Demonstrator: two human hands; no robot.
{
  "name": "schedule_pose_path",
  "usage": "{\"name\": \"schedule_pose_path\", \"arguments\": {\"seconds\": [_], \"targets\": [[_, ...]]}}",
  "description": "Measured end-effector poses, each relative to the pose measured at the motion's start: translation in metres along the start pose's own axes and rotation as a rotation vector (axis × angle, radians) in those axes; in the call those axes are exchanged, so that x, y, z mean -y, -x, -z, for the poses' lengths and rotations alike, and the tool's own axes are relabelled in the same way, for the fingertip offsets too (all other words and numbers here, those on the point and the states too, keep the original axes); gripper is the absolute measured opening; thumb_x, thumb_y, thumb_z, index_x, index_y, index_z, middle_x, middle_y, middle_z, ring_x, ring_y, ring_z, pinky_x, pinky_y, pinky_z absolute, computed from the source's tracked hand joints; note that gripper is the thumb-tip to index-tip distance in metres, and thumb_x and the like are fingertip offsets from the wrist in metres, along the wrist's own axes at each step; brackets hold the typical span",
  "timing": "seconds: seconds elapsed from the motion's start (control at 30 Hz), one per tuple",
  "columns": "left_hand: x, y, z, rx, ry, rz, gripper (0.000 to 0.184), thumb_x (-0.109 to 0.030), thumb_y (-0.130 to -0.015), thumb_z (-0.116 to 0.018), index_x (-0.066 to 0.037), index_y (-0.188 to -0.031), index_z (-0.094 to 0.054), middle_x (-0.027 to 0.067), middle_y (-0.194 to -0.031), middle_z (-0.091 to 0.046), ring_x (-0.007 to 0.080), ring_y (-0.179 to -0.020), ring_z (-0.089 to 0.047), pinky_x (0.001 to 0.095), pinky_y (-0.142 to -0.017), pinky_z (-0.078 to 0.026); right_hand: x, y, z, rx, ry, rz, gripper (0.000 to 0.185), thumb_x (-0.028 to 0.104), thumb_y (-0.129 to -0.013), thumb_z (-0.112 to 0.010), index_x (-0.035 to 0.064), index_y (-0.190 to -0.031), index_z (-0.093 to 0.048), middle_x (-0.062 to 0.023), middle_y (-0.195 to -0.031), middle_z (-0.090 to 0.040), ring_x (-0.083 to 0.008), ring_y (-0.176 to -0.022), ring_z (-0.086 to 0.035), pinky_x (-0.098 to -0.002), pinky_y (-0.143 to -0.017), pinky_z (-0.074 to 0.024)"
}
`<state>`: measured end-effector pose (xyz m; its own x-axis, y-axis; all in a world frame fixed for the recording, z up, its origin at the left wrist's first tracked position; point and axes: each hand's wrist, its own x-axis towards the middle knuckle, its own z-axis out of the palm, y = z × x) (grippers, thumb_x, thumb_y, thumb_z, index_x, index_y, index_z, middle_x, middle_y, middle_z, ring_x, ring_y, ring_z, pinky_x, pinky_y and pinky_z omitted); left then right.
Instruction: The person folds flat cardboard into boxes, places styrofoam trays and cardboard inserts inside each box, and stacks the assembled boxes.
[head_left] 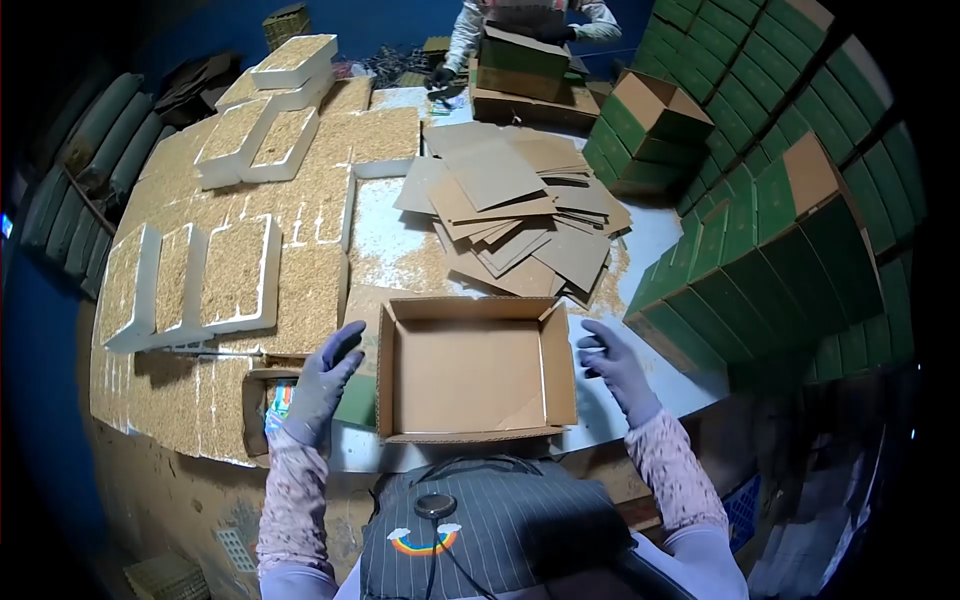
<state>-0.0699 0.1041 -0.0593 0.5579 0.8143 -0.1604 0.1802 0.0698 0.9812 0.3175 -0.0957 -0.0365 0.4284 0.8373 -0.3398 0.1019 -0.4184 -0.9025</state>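
The left hand (pixel 322 388), gloved, is over by the left side of the carton, fingers loosely curled and holding nothing; the right hand (pixel 622 375), gloved too, hovers off the opposite side, just as free, its fingers bent toward the cardboard. Closest to me, at the bottom of the frame, is a dark striped apron (pixel 480 530) with a little rainbow on it. Right in front of it, at the centre, the open carton (pixel 465 370) sits near the table edge, bare brown board inside. A smaller box (pixel 254 405) with a bright packet (pixel 282 398) in it is just left of the left hand. Beyond the carton, loose cardboard sheets (pixel 490 170) lie in an untidy heap on the pale table (pixel 650 235). Grain-like bits cover the left half of the frame, with white trays (pixel 272 260) of them standing on top. Green cartons (pixel 745 270) line the right side, more stacked behind. At the top of the frame, another person's dark-gloved hand (pixel 440 77) reaches down beside a green-and-brown box (pixel 520 68).
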Motion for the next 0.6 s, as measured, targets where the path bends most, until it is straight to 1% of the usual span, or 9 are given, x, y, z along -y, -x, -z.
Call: {"name": "schedule_pose_path", "arguments": {"seconds": [0.03, 0.1, 0.13, 0.17, 0.3, 0.4, 0.5, 0.57, 0.6], "targets": [[0.038, -0.01, 0.004, 0.112, 0.162, 0.119, 0.056, -0.025, -0.095, -0.061, -0.001, -0.142, -0.042, 0.0155, -0.138, -0.051, 0.0235, -0.127, -0.048, 0.0325, -0.105, -0.039, -0.017, -0.003, -0.005, 0.183, -0.499, -0.189, 0.052, 0.014, -0.091, -0.06, 0.0033, -0.14, -0.046, -0.0141, -0.127, -0.059, -0.0201, -0.115, -0.058, -0.0343, -0.098, -0.046], [0.076, -0.009, -0.001, 0.326, -0.123, 0.246, 0.083, -0.053, -0.092, -0.059, 0.002, -0.148, -0.029, 0.0173, -0.146, -0.041, 0.0246, -0.132, -0.042, 0.0344, -0.109, -0.034, -0.027, 0.0, -0.017, 0.481, 0.27, 0.511, 0.061, 0.023, -0.092, -0.064, -0.001, -0.143, -0.04, -0.0155, -0.132, -0.056, -0.0208, -0.125, -0.05, -0.0324, -0.109, -0.0355], [0.11, -0.014, -0.01, 0.268, -0.248, 0.186, 0.098, -0.069, -0.086, -0.055, 0.003, -0.147, -0.03, 0.0184, -0.148, -0.039, 0.0285, -0.132, -0.043, 0.0366, -0.11, -0.033, -0.047, -0.008, -0.032, 0.473, 0.036, 0.153, 0.063, 0.026, -0.091, -0.065, -0.0023, -0.142, -0.04, -0.0156, -0.131, -0.056, -0.0209, -0.124, -0.051, -0.0321, -0.109, -0.035], [0.137, -0.017, -0.022, 0.155, -0.26, 0.246, 0.095, -0.066, -0.086, -0.057, 0.004, -0.146, -0.033, 0.0229, -0.144, -0.043, 0.0348, -0.13, -0.045, 0.0393, -0.109, -0.034, -0.062, -0.015, -0.053, 0.456, -0.206, -0.209, 0.066, 0.029, -0.091, -0.067, -0.0036, -0.141, -0.04, -0.0156, -0.131, -0.057, -0.021, -0.124, -0.051, -0.0317, -0.109, -0.0345], [0.067, 0.001, -0.076, -0.143, -0.613, 0.144, 0.081, -0.055, -0.082, -0.068, 0.006, -0.132, -0.047, 0.0266, -0.121, -0.06, 0.0381, -0.114, -0.057, 0.0428, -0.1, -0.041, -0.037, -0.014, -0.086, 0.252, -0.212, -0.082, 0.068, 0.037, -0.088, -0.07, -0.005, -0.135, -0.046, -0.0174, -0.123, -0.06, -0.0206, -0.121, -0.053, -0.0335, -0.108, -0.0361], [0.074, 0.008, -0.059, -0.05, -0.145, 0.264, 0.071, -0.044, -0.081, -0.073, 0.007, -0.125, -0.052, 0.0215, -0.109, -0.066, 0.0321, -0.1, -0.063, 0.0402, -0.088, -0.048, -0.082, -0.008, -0.092, 0.147, -0.076, 0.026, 0.085, 0.049, -0.087, -0.066, -0.0036, -0.144, -0.031, -0.0224, -0.138, -0.047, -0.0279, -0.131, -0.043, -0.0363, -0.113, -0.0287], [0.076, 0.0, -0.068, -0.023, -0.209, 0.143, 0.061, -0.038, -0.085, -0.072, 0.007, -0.122, -0.054, 0.0189, -0.103, -0.067, 0.0275, -0.09, -0.065, 0.0375, -0.081, -0.051, -0.089, 0.027, -0.086, 0.045, -0.067, 0.03, 0.1, 0.058, -0.087, -0.06, -0.0016, -0.152, -0.013, -0.0267, -0.153, -0.026, -0.0345, -0.14, -0.03, -0.0376, -0.117, -0.0194], [-0.006, -0.019, -0.098, 0.203, -0.366, 0.295, 0.062, -0.036, -0.088, -0.068, 0.006, -0.129, -0.05, 0.0198, -0.108, -0.067, 0.0264, -0.098, -0.065, 0.0358, -0.086, -0.05, -0.101, 0.059, -0.069, -0.146, -0.284, -0.039, 0.097, 0.049, -0.087, -0.065, -0.0024, -0.151, -0.016, -0.025, -0.152, -0.028, -0.0327, -0.14, -0.03, -0.0371, -0.116, -0.0209], [-0.015, -0.036, -0.123, 0.284, -0.33, 0.102, 0.061, -0.034, -0.09, -0.066, 0.006, -0.133, -0.048, 0.0202, -0.112, -0.066, 0.0251, -0.104, -0.063, 0.0347, -0.089, -0.049, -0.101, 0.082, -0.058, -0.307, -0.559, -0.01, 0.087, 0.039, -0.088, -0.068, -0.0008, -0.15, -0.022, -0.0191, -0.145, -0.041, -0.03, -0.133, -0.041, -0.0367, -0.112, -0.0312]]}}
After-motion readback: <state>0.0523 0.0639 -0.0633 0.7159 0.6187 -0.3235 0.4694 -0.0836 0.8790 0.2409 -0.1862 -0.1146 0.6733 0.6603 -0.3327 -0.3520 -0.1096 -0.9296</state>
